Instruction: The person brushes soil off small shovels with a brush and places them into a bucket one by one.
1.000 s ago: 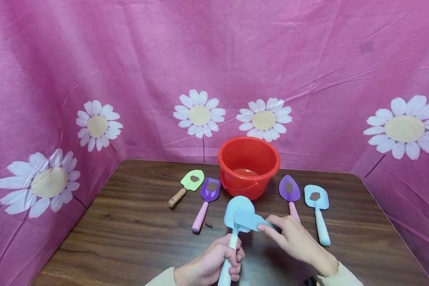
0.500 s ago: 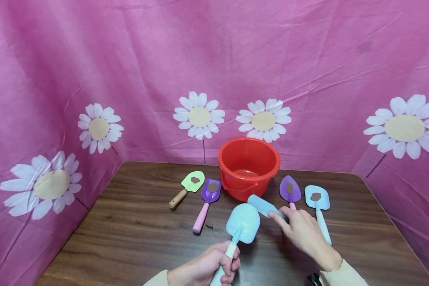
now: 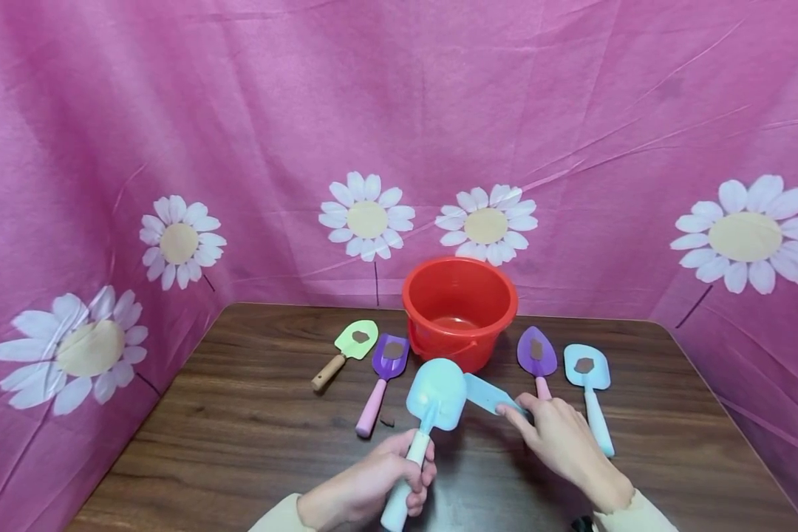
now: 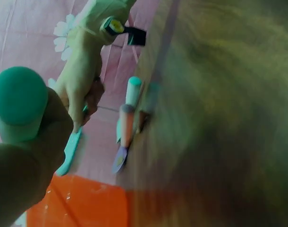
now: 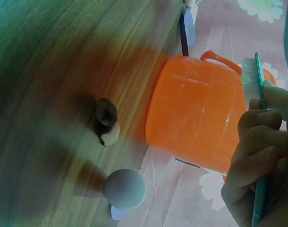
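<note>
Behind everything, a pink flowered curtain (image 3: 253, 111) was hung, and in front of it the brown surface (image 3: 226, 458). At its far side the red bucket (image 3: 440, 343) was set upright. To its left the green trowel (image 3: 357, 343) and the square-ended purple trowel (image 3: 381, 384) were laid, to its right the pointed purple trowel (image 3: 537, 355) and the resting light-blue trowel (image 3: 588, 380); a brown patch was seen on each blade.

The held light-blue trowel (image 3: 434, 406) was raised above the surface, before the bucket. Its blade was pointed away from the person, its long axis run from near to far and slanted slightly rightward. Its handle was grasped by the left hand (image 3: 372, 476).

By the right hand (image 3: 561, 436) a light-blue brush (image 3: 488, 394) was gripped, its long axis angled leftward and away; pale bristles (image 5: 249, 78) were shown in the right wrist view. Whether the blade's right edge was touched by its tip could not be told.

The step was judged to be a brushing-off of the held blade; for the next stroke, a steady blade and a brush laid flat across it seemed called for. A brown crumb (image 3: 387, 423) was left beside the square-ended trowel's handle.
</note>
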Tool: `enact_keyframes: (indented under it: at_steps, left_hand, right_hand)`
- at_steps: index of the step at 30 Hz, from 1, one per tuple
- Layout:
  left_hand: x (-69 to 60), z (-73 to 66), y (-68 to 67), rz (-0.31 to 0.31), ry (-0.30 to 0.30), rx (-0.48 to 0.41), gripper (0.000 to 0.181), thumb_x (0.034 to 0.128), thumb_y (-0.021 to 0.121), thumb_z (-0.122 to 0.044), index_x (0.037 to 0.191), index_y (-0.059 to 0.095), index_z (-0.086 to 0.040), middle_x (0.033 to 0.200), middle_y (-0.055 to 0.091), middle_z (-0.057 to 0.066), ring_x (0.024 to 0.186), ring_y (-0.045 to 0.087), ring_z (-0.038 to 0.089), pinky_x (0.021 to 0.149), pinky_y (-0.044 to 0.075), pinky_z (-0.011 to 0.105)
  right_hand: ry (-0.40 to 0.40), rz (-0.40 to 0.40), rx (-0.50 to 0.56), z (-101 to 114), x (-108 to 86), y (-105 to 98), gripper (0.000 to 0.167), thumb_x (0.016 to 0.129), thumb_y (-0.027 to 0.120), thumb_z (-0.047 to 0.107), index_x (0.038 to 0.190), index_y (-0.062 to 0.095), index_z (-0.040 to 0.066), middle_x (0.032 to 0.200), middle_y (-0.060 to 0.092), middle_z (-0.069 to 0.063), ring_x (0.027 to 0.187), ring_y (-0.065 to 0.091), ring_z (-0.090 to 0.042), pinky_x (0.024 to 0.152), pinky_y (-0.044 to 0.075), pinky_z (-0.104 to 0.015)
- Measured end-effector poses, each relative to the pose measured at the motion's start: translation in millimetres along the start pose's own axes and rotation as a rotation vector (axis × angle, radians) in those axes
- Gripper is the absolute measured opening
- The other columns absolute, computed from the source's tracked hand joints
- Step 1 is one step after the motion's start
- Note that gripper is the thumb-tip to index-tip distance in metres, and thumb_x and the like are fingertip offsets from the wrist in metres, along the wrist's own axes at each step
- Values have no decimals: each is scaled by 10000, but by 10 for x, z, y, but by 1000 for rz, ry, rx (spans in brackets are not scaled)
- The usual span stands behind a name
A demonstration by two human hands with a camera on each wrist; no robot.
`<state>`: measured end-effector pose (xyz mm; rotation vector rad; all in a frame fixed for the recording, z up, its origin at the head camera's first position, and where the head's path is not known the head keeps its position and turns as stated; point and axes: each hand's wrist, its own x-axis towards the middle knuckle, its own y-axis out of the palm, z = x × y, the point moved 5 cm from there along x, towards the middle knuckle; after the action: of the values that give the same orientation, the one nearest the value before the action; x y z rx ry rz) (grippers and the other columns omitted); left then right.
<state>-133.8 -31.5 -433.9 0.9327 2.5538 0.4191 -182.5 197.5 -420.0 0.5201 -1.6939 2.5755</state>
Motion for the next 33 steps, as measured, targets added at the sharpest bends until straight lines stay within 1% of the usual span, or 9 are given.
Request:
enact_keyframes:
  at_steps: [6,11,14,17,19,23,26,30,33]
  left_hand:
    - [-13,-293,-46,29,65,117,376,735,464,88,1101,446,7,833,498,24,581,501,111,574,459,229]
    - [45,-637,-152,-16,117,253,410,907,498,-7,1306,414,-52,841,492,36,591,503,113,545,472,218]
    - [116,-830,-227,-108,139,363,409,958,522,-121,1350,410,-156,792,493,48,525,469,118,453,438,217]
    - [204,-1003,-308,-241,176,500,420,952,542,-167,1356,432,-196,759,490,48,471,417,129,398,377,222]
    - [260,-1110,-348,-335,226,648,432,938,546,-161,1360,460,-186,801,520,48,527,442,140,455,400,240]
    - [363,-1237,-394,-499,296,950,478,888,554,-145,1364,516,-171,989,541,70,790,499,177,652,444,294]
    - [454,-1268,-414,-569,346,1008,456,860,577,-123,1316,578,-137,1095,513,97,941,494,198,746,446,308]
    - [561,-1323,-418,-624,434,1052,373,870,596,-107,1241,635,-99,1124,499,104,972,520,206,772,459,302]
    - [623,-1363,-414,-635,478,1105,351,869,611,-111,1217,650,-104,1123,515,81,960,537,195,763,467,292]
  right_hand:
    - [-7,13,-19,9,-32,6,321,883,645,454,679,490,261,502,274,122,462,287,-60,453,253,-214]
    - [-14,7,-16,19,-55,-3,323,886,646,441,666,482,270,501,261,139,455,270,-33,443,246,-204]
    - [-18,3,-10,21,-71,-1,313,882,651,439,668,489,278,501,257,148,458,262,-21,446,245,-197]
    - [-13,2,-4,22,-85,1,313,877,658,439,665,489,282,498,259,151,459,263,-23,450,247,-195]
    - [-5,10,1,22,-94,5,319,877,657,439,662,483,281,497,262,153,459,264,-22,451,250,-192]
    - [11,37,16,20,-112,18,320,890,641,440,665,485,274,503,264,152,453,253,-9,438,250,-188]
    - [10,47,20,21,-115,23,324,893,638,436,663,485,269,512,259,149,458,246,-6,437,250,-187]
    - [7,46,11,21,-118,28,333,896,632,442,658,473,272,518,251,145,465,249,-13,441,249,-192]
    - [0,36,8,20,-122,29,340,889,642,439,651,461,277,517,246,147,462,249,-14,438,244,-190]
